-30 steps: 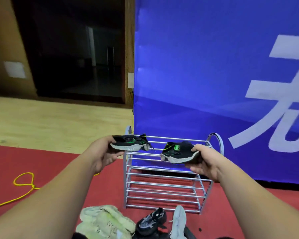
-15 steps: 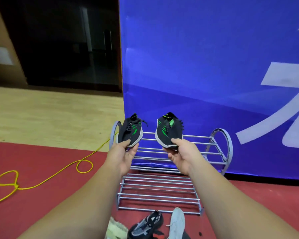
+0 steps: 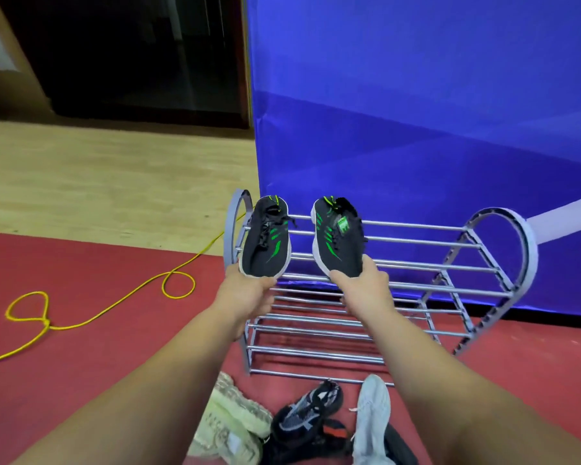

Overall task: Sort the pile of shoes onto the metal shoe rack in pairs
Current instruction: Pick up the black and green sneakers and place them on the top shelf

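Two black sneakers with green stripes lie side by side on the top tier of the metal shoe rack [image 3: 426, 241], at its left end. My left hand [image 3: 247, 295] grips the near end of the left sneaker [image 3: 265, 241]. The right sneaker [image 3: 339, 238] is held at its near end by my right hand [image 3: 366, 290]. On the red floor in front of the rack lies a pile: a pale green shoe [image 3: 228, 421], a black and grey sneaker [image 3: 307, 412] and a white sneaker [image 3: 373, 417].
A blue banner wall [image 3: 416, 112] stands right behind the rack. A yellow cord [image 3: 114, 300] loops over the red mat at the left. Wooden floor and a dark doorway lie beyond.
Both hands turned the sneakers from sideways to pointing away and carried them down onto the rack's top tier. The view has moved closer to the rack.
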Demonstrator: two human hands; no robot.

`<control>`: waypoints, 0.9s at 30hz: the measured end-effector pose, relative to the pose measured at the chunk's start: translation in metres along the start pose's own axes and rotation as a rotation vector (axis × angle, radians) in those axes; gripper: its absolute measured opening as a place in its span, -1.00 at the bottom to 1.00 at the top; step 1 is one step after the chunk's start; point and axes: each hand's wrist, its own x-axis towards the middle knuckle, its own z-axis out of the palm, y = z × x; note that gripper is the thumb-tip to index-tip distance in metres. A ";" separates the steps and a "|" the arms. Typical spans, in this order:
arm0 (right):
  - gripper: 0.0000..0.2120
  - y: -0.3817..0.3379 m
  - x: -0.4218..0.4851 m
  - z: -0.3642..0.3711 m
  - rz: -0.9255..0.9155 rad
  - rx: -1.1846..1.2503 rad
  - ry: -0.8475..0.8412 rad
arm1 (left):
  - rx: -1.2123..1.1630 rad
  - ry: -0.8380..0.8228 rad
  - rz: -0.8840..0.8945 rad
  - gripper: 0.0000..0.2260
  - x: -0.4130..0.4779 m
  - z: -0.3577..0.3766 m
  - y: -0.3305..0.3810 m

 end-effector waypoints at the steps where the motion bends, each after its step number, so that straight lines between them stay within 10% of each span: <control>1: -0.54 0.003 -0.002 0.003 -0.028 -0.001 0.012 | 0.021 0.008 0.035 -0.58 -0.002 -0.001 -0.002; 9: -0.57 0.026 -0.013 0.020 -0.006 0.547 0.111 | -0.167 0.017 0.126 -0.65 -0.012 0.002 -0.023; 13: -0.44 0.045 -0.004 0.022 0.022 0.369 0.295 | -0.218 0.061 0.215 -0.63 -0.013 0.007 -0.036; 19: -0.65 0.036 0.002 0.027 0.103 0.703 -0.008 | -0.243 0.115 0.236 -0.50 -0.009 0.017 -0.035; 27: -0.68 0.026 -0.002 0.047 0.077 0.806 -0.012 | -0.258 0.139 0.247 -0.57 -0.003 0.021 -0.037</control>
